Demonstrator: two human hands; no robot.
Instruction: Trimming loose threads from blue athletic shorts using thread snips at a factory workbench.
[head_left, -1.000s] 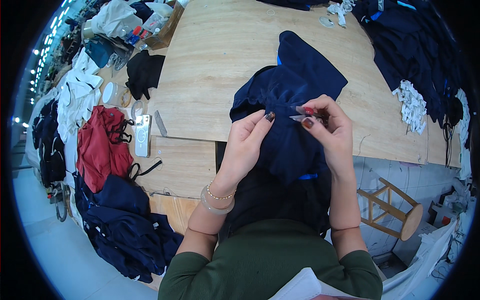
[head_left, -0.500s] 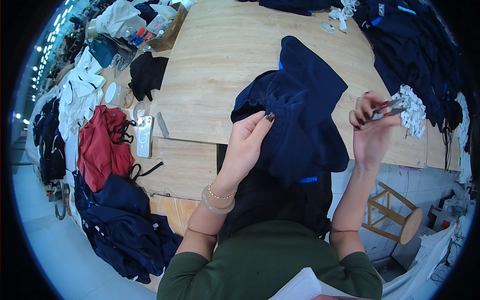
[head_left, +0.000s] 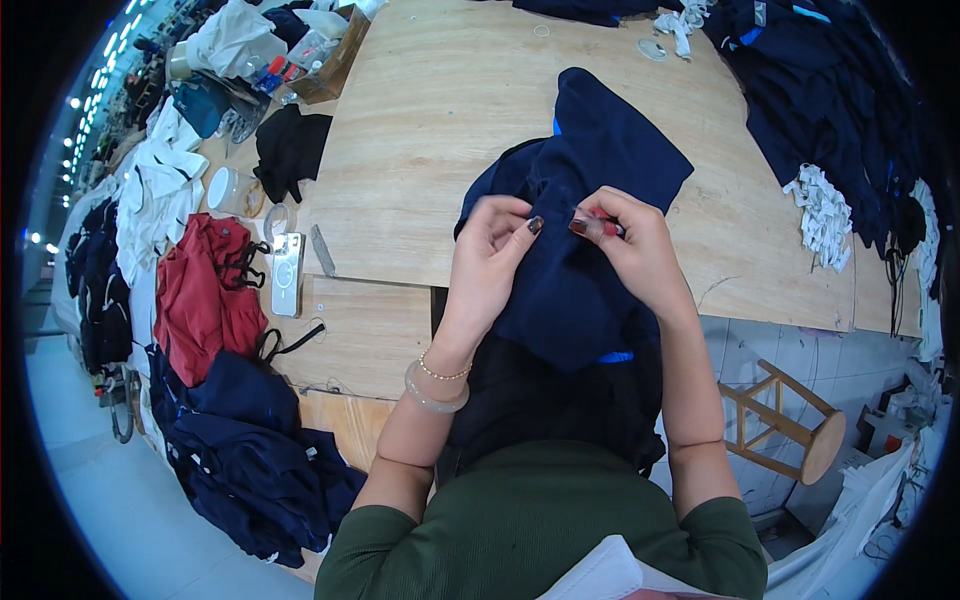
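A navy blue garment (head_left: 625, 150) lies bunched over the table's front edge and my lap, with a bright blue strip showing at its lower edge. My left hand (head_left: 490, 255) pinches a gathered fold of it between thumb and fingers. Close by on the right, my right hand (head_left: 640, 245) is closed around small red-handled thread snips (head_left: 606, 222), its fingertips at the same fold. The snips' blades are hidden behind the fingers and cloth.
Left of me are a phone (head_left: 288, 275), a red garment (head_left: 208, 300) and dark clothes (head_left: 250, 450). At the right lie a heap of white scraps (head_left: 822, 218) and more navy garments (head_left: 830, 110). A wooden stool (head_left: 822, 448) stands below the table's right side.
My right hand has come left from beside the white scraps to the garment, bringing the snips. The left hand stays on the fold, its fingers slightly shifted.
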